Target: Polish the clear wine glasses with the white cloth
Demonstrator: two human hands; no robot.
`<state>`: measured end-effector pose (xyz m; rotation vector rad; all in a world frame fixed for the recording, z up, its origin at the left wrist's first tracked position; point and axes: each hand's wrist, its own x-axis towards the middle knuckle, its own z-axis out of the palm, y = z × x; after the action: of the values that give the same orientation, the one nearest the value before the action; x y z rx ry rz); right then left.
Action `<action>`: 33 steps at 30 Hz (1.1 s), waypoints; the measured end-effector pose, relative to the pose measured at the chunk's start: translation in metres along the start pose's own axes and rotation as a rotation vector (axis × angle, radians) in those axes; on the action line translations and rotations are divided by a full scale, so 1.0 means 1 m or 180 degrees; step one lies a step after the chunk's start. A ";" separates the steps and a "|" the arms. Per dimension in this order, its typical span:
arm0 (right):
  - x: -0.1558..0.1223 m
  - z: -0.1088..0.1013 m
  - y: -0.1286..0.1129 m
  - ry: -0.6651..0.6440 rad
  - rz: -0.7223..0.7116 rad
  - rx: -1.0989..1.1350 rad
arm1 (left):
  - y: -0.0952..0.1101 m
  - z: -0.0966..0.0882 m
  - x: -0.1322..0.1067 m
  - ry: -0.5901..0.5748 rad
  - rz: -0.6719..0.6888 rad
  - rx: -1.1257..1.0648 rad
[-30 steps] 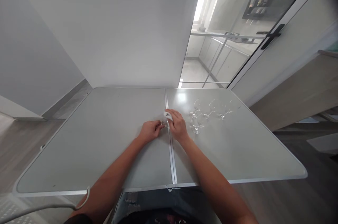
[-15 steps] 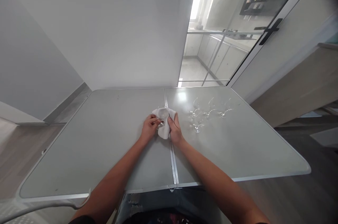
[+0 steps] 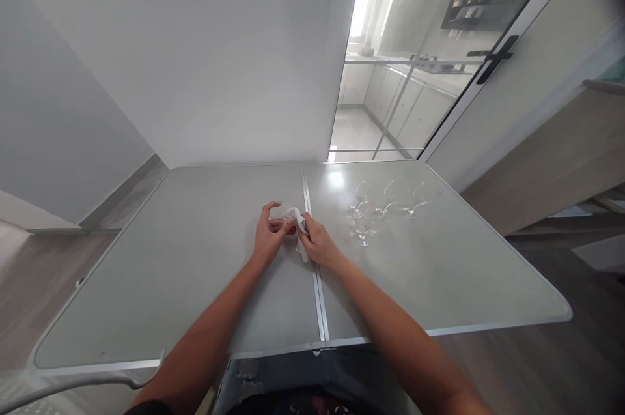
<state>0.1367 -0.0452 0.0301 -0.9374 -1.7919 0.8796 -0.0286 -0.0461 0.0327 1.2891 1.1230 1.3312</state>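
My left hand (image 3: 267, 238) holds a small clear stemmed glass (image 3: 280, 213) above the middle of the grey folding table (image 3: 195, 271), fingers curled around it. My right hand (image 3: 317, 243) pinches a white cloth (image 3: 299, 227) and presses it against the glass. Both hands meet just left of the table's centre seam. Much of the glass is hidden by fingers and cloth.
Several more clear stemmed glasses (image 3: 383, 206) stand in a cluster on the right half of the table. A white wall rises behind the table. A glass sliding door (image 3: 439, 63) with a black handle is at the back right. A white cable (image 3: 73, 381) hangs at the near left edge.
The cloth, spread wide around the glass half a second ago, is now bunched under my right hand. The glass has shifted slightly left and shows more beside my left fingers.
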 end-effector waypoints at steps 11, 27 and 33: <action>0.002 -0.010 0.009 -0.0797 -0.0616 -0.1279 | -0.003 -0.002 -0.001 0.0100 0.0333 0.0070; 0.000 0.004 0.009 -0.0044 -0.0007 -0.0852 | -0.007 -0.004 0.003 0.0162 0.0252 -0.0163; 0.003 0.003 0.012 -0.0150 -0.0098 -0.1119 | -0.008 -0.001 0.001 -0.0102 0.0433 -0.0031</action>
<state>0.1361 -0.0379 0.0196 -1.1121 -2.0364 0.5798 -0.0291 -0.0438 0.0245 1.3953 1.0206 1.4086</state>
